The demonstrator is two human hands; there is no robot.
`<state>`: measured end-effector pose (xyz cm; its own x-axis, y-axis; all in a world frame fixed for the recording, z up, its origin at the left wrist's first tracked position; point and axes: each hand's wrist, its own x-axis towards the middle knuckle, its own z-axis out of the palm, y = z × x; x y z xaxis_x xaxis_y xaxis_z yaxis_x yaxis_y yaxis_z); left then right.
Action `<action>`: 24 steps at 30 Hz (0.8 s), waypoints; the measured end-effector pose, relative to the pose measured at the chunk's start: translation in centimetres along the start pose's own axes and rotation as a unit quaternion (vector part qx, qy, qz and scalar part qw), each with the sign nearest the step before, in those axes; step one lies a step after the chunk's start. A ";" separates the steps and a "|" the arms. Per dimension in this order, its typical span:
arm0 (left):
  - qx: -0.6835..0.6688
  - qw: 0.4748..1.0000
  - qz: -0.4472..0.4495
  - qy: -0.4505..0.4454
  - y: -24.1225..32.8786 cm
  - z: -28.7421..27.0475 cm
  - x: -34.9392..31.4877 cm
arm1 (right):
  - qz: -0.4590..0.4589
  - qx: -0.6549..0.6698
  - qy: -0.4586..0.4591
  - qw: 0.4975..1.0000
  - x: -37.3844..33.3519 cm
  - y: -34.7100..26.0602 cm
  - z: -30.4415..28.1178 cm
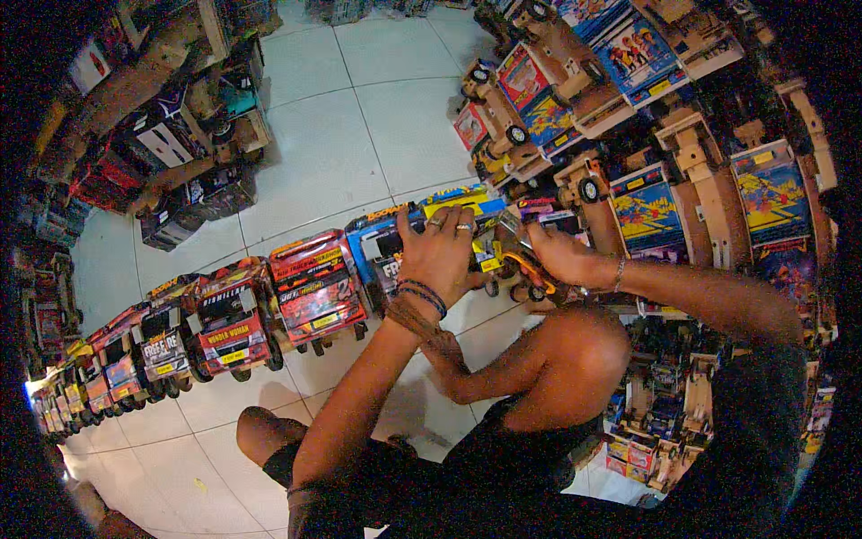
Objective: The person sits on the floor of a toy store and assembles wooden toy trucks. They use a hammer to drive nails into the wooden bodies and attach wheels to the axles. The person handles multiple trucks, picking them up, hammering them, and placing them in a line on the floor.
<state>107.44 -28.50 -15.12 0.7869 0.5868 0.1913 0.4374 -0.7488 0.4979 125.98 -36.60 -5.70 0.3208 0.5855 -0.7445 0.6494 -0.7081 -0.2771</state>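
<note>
While our left hand (440, 256) is pressing flat on the blue toy truck (395, 242) at the end of the truck row (224, 323) on the tiled floor (359, 135), our right hand (558, 256) is pinching an orange-handled tool (530, 269) against it; we are judging steady, gentle pressure best.

Indoor light moderate, slightly dim, warm cast. Glossy white tiled floor (350, 135) brightest, soft sheen at top centre. Soft shadows under row of colourful toy trucks (269, 305). Heavy fisheye bend, black vignette at corners. Edges murky, detail smeared; centre reasonably sharp.
</note>
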 end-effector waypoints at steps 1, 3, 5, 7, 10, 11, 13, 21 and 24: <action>0.000 1.000 0.000 0.002 0.0 0.1 0.0 | 0.002 -0.008 0.010 1.000 0.1 0.1 0.2; 0.009 1.000 -0.004 -0.012 0.0 0.0 0.1 | -0.040 -0.067 0.069 0.995 0.3 0.4 0.9; 0.028 0.999 0.007 0.018 0.0 0.0 0.1 | -0.149 -0.226 0.227 0.935 0.5 0.8 1.6; 0.002 1.000 -0.005 -0.023 0.0 -0.1 0.1 | -0.058 -0.069 0.097 0.991 0.5 1.2 1.4; 0.010 1.000 -0.001 -0.011 0.0 -0.1 -0.1 | -0.094 -0.256 0.099 0.957 0.3 1.7 1.5; -0.003 0.999 0.018 0.032 0.1 -0.1 -0.1 | -0.099 -0.242 0.131 0.956 0.2 1.8 1.8; -0.001 1.000 0.017 0.024 0.2 -0.1 -0.2 | -0.070 -0.200 0.109 0.971 0.2 1.9 2.1; 0.040 0.999 -0.010 -0.017 0.2 -0.3 0.3 | -0.100 -0.077 0.183 0.975 1.1 1.9 2.4; 0.038 0.999 -0.010 -0.019 0.1 -0.4 0.5 | -0.088 -0.051 0.122 0.987 1.0 1.6 1.0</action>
<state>107.75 -28.21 -14.65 0.7928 0.5908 0.1495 0.4837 -0.7593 0.4354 126.61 -37.59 -7.49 0.3456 0.7819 -0.5188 0.7713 -0.5516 -0.3175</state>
